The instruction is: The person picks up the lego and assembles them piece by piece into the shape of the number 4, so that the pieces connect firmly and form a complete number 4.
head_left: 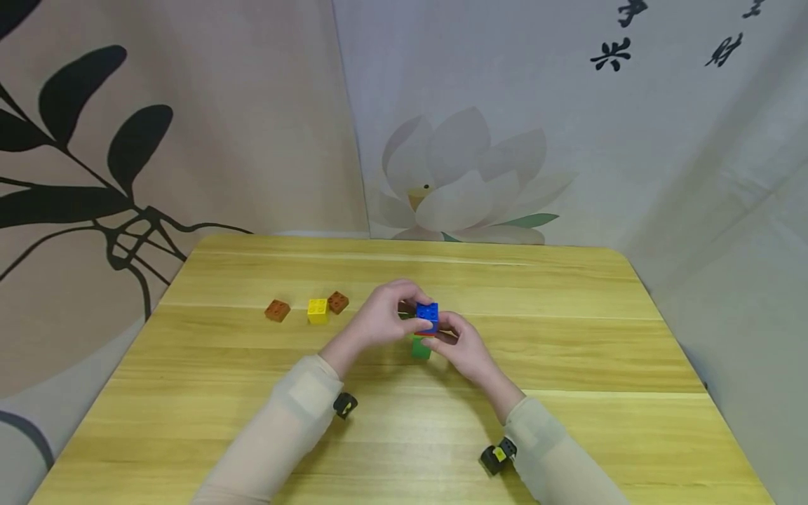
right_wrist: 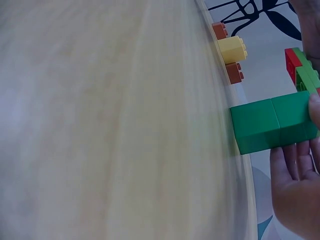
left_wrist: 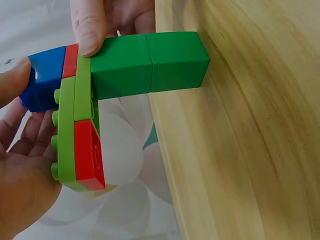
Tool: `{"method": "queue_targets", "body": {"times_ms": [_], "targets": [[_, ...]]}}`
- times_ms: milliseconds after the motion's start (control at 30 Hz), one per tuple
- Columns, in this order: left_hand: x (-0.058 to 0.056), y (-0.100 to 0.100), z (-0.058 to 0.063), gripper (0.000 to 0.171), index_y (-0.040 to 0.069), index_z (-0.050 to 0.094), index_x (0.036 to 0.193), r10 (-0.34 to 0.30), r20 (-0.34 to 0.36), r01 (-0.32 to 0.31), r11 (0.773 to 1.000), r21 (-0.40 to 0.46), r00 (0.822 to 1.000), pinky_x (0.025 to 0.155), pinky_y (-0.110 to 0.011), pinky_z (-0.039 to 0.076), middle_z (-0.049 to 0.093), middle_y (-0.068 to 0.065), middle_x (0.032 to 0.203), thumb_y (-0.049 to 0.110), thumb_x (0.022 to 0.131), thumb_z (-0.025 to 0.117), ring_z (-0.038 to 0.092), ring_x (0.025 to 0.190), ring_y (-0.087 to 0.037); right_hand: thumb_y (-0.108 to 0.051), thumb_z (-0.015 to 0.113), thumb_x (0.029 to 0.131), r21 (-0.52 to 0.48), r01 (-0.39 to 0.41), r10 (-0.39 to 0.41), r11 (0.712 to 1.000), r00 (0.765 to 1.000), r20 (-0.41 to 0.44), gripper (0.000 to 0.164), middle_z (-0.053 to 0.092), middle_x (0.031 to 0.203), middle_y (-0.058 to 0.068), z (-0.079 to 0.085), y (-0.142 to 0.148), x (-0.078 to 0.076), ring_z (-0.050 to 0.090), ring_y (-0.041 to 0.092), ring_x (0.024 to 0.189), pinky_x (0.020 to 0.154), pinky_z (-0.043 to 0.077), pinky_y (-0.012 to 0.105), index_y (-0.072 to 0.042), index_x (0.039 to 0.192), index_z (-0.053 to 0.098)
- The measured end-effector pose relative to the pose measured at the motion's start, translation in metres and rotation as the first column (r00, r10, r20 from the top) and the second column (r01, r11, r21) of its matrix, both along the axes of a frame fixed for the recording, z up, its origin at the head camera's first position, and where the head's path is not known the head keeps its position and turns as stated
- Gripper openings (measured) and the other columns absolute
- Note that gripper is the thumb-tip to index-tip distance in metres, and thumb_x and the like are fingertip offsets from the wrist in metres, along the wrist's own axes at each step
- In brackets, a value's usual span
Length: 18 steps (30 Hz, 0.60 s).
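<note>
Near the table's middle, a stack of toy building bricks is held between both hands. Its top is a blue brick (left_wrist: 44, 80), which my left hand (head_left: 385, 314) pinches between thumb and fingers. Under it come a thin red piece (left_wrist: 70, 60) and light green plates (left_wrist: 67, 140) jutting out sideways, with another red piece (left_wrist: 90, 155) below their far end. Two dark green bricks (left_wrist: 150, 65) form the bottom. My right hand (head_left: 466, 348) grips the upper green brick, its thumb reaching the light green plate. In the right wrist view, the blue brick is out of sight.
Left of the hands on the wooden table (head_left: 568, 435) lie a yellow brick (head_left: 318, 311) and two brown bricks, one brown brick (head_left: 338, 302) beside the yellow, the other brown brick (head_left: 277, 311) farther left. A printed curtain (head_left: 473, 105) hangs behind the table's back edge.
</note>
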<state>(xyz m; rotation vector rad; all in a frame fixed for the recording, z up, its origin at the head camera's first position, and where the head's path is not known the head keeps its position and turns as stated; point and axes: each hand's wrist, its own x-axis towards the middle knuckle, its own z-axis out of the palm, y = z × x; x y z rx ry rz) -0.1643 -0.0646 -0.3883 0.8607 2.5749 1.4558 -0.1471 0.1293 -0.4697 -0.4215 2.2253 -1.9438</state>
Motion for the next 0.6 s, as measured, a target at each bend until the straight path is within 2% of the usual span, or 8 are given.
{"method": "queue_targets", "body": {"times_ms": [233,600], "targets": [[-0.0006,-0.0009,-0.0035,0.022,0.004,0.07,0.103,-0.012,0.0,0.012,1.0,0.029,1.0,0.085,-0.027,0.055,0.062,-0.002,0.098,0.003,0.083,0.079,0.063,0.091,-0.017,-0.004,0.072,0.09,-0.004,-0.003,0.003,1.0,1.0,-0.007,0.034,0.06,0.119,0.018,-0.0003,-0.0001,-0.0001,0.057,0.032,0.115,0.1,0.049,0.035,0.005,0.121,0.06],[-0.0011,-0.0022,-0.0024,0.026,0.005,0.07,0.105,-0.016,-0.005,0.016,1.0,-0.004,1.0,0.084,-0.027,0.055,0.064,-0.002,0.099,0.007,0.082,0.081,0.064,0.089,-0.015,-0.003,0.071,0.091,-0.002,0.005,-0.005,1.0,1.0,0.005,0.034,0.06,0.119,0.018,0.0002,-0.0004,0.0007,0.056,0.033,0.116,0.099,0.049,0.032,0.005,0.121,0.059]]}}
